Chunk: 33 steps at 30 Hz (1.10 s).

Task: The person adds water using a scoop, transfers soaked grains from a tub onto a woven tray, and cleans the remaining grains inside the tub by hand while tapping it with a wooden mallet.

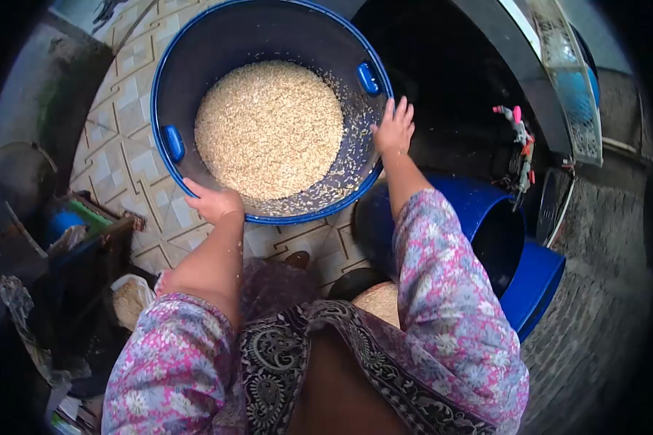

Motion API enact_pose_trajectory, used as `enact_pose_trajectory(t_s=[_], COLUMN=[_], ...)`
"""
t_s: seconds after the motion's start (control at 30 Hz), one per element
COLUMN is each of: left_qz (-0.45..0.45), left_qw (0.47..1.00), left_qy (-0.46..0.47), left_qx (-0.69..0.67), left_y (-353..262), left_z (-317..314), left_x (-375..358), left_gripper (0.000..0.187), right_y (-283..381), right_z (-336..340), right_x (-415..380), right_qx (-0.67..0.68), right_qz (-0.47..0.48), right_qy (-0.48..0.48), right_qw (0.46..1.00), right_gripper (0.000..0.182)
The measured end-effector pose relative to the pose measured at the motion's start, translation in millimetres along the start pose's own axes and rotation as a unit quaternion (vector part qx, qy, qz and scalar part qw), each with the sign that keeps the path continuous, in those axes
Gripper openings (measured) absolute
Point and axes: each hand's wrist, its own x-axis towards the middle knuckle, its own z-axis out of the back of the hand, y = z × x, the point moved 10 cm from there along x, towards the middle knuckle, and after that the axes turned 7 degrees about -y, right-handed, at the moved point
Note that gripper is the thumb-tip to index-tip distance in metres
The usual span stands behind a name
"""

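A large round blue tub [272, 219] with a dark inside is in front of me at the upper middle. Pale grain [268, 130] lies heaped in it, with loose grains scattered over its lower right wall. My left hand [216, 203] holds the near left rim, below one blue handle [173, 143]; part of its fingers is hidden. On the right rim, below the other handle [368, 78], is my right hand [394, 132]. Its thumb lies towards the inside, and its fingers are spread along the outside. A few grains stick to my forearms.
Blue barrels [504, 235] lie at the right, beside a pipe with taps [521, 145]. A container of pale grain [381, 301] is partly hidden below my right arm. At the left are clutter and a white bag [132, 301]. The floor is patterned tile [134, 159].
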Motion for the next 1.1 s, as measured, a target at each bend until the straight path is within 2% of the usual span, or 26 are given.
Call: enact_pose_trajectory(t_s=[0.07, 0.1, 0.23, 0.3, 0.37, 0.43, 0.5, 0.57, 0.63, 0.7, 0.73, 0.77, 0.8, 0.83, 0.87, 0.9, 0.93, 0.97, 1.0, 1.03, 1.07, 1.1], left_qz=[-0.021, -0.012, -0.026, -0.036, -0.028, -0.03, -0.033, -0.032, -0.032, -0.016, -0.015, -0.018, -0.019, -0.016, -0.011, -0.007, -0.012, -0.012, -0.013, -0.016, -0.014, -0.016], left_qw=[1.0, 1.0, 0.999, 0.998, 0.999, 0.999, 0.998, 0.999, 0.999, 0.999, 0.999, 0.999, 0.999, 0.999, 0.999, 0.999, 0.999, 0.999, 0.999, 0.999, 0.999, 1.0], left_qy=[-0.02, -0.017, -0.018, -0.039, -0.013, -0.014, -0.029, -0.027, -0.026, -0.007, -0.01, -0.012, -0.012, -0.013, -0.007, 0.0, -0.012, -0.01, -0.008, -0.008, -0.009, -0.006], left_qx=[0.005, 0.019, 0.021, 0.024, 0.029, 0.028, 0.039, 0.035, 0.031, 0.033, 0.035, 0.031, 0.029, 0.033, 0.037, 0.039, 0.039, 0.038, 0.033, 0.028, 0.028, 0.026], left_y=[5.4, 8.3, 9.1, 6.7, 10.1, 11.8, 8.3, 8.7, 7.0, 10.6, 10.0, 8.4, 9.2, 11.2, 11.6, 11.4, 10.2, 9.8, 9.7, 8.6, 8.1, 8.8], left_z=[-5.3, -6.5, -7.0, -4.6, -10.5, -11.8, -8.5, -8.0, -7.6, -9.3, -8.5, -7.9, -7.0, -6.1, -7.3, -9.2, -7.7, -7.4, -6.4, -6.2, -6.6, -7.4], left_x=[2.8, 4.0, -0.2, 3.4, 5.0, 4.7, 4.0, 4.1, 5.6, 4.5, 5.0, 4.6, 3.9, 4.1, 4.4, 3.9, 3.3, 2.3, 1.5, 3.3, 4.8, 3.7], left_gripper=[0.077, 0.077, 0.075, 0.074, 0.075, 0.074, 0.075, 0.075, 0.076, 0.077, 0.077, 0.076, 0.076, 0.076, 0.076, 0.075, 0.074, 0.074, 0.074, 0.073, 0.073, 0.073], right_y=[22.0, 25.5, 30.0, 35.8, 42.5, 41.0, 54.7, 81.9, 104.0, 154.1, 167.3, 176.4, 176.3, 176.3, 182.4, 176.9, 169.3, 153.7, 134.7, 116.9, 117.0, 120.8], right_z=[-16.8, -20.7, -15.3, -35.1, -33.0, -59.0, -68.2, -61.8, -111.7, -119.7, -58.5, -30.4, -11.6, 14.2, 29.4, 42.3, 33.6, 5.3, -24.8, -50.5, -66.8, -60.9], right_x=[25.0, 30.3, 18.6, 1.7, -16.6, -61.6, -104.8, -137.8, -163.7, -160.6, -135.8, -112.2, -86.6, -68.7, -56.3, -45.0, -46.7, -50.1, -51.8, -47.9, -63.6, -69.9], right_qx=[-0.065, -0.114, -0.14, -0.176, -0.181, -0.223, -0.152, -0.045, 0.025, 0.152, 0.187, 0.18, 0.262, 0.353, 0.471, 0.604, 0.603, 0.377, 0.119, -0.149, -0.134, -0.133], right_qz=[0.128, 0.14, 0.169, 0.25, 0.27, 0.254, 0.216, 0.152, 0.172, 0.325, 0.324, 0.351, 0.287, 0.221, 0.216, 0.112, 0.11, 0.206, 0.284, 0.337, 0.49, 0.496], right_qy=[-0.013, 0.021, 0.064, 0.16, 0.139, 0.346, 0.468, 0.505, 0.476, 0.434, 0.414, 0.352, 0.344, 0.378, 0.405, 0.438, 0.439, 0.384, 0.296, 0.182, 0.084, 0.087], right_qw=[0.99, 0.983, 0.974, 0.939, 0.936, 0.875, 0.844, 0.849, 0.862, 0.826, 0.83, 0.849, 0.855, 0.827, 0.753, 0.656, 0.657, 0.817, 0.904, 0.912, 0.857, 0.854], right_gripper=[0.063, 0.064, 0.061, 0.06, 0.062, 0.065, 0.068, 0.064, 0.057, 0.045, 0.033, 0.023, 0.02, 0.018, 0.019, 0.02, 0.02, 0.023, 0.026, 0.029, 0.031, 0.031])
